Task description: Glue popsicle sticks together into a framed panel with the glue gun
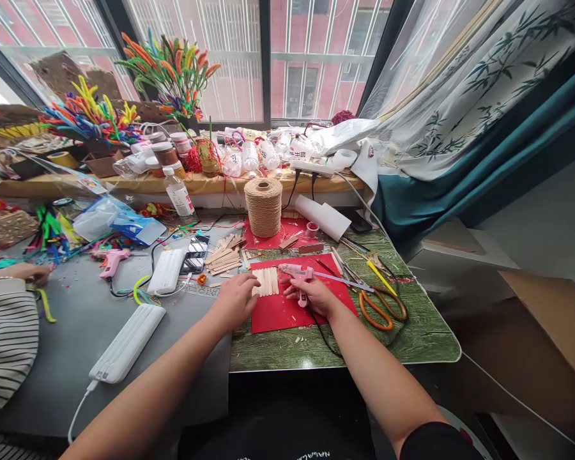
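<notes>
Pale wooden craft sticks [269, 282] lie side by side in a small flat panel, their ends rounded, on a red sheet [268, 321]. The left hand [237, 298], fingers loosely parted and gripping nothing visible, reaches the panel's left edge; whether the tips press on it is hard to tell. The right hand [319, 298] has its fingers curled around a glue gun [308, 276] (pink-handled), nozzle just beside the panel's right edge.
</notes>
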### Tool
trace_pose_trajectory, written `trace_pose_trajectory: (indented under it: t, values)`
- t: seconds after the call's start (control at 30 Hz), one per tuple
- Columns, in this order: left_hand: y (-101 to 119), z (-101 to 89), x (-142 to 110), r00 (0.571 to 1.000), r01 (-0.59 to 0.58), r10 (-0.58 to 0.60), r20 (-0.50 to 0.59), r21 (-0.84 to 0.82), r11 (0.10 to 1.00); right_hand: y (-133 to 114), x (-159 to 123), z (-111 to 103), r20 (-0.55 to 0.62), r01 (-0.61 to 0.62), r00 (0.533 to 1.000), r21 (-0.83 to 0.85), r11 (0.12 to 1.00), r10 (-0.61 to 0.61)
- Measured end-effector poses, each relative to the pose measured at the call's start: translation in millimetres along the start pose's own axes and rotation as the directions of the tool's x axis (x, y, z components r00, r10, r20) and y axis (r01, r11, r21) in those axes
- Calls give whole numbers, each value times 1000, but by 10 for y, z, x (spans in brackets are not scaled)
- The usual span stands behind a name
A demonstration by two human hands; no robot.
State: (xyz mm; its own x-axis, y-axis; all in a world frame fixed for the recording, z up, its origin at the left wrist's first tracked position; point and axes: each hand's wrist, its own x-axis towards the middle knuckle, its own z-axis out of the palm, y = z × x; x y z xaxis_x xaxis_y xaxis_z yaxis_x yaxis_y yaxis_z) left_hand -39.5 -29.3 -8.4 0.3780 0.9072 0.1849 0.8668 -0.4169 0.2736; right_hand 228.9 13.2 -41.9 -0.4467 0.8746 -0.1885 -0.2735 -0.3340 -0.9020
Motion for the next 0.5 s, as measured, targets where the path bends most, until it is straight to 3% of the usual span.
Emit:
trace_pose_trajectory:
  t: [0.17,0.33,0.4,0.5]
  values:
    - [-325,10,-119,985,-154,146,-87,-87,984,26,5,1,-96,-38,995,-133,990,25]
    - [-416,119,-213,962,-243,230,-145,-83,966,-31,-93,-5,-189,-125,980,-321,939,65]
    - [-444,140,-206,965,-238,223,-136,-109,965,-98,-164,-5,-222,-174,971,-429,886,83]
    - [-483,130,-186,973,-213,194,-124,-163,963,-228,-241,68,-245,-227,966,-678,699,76]
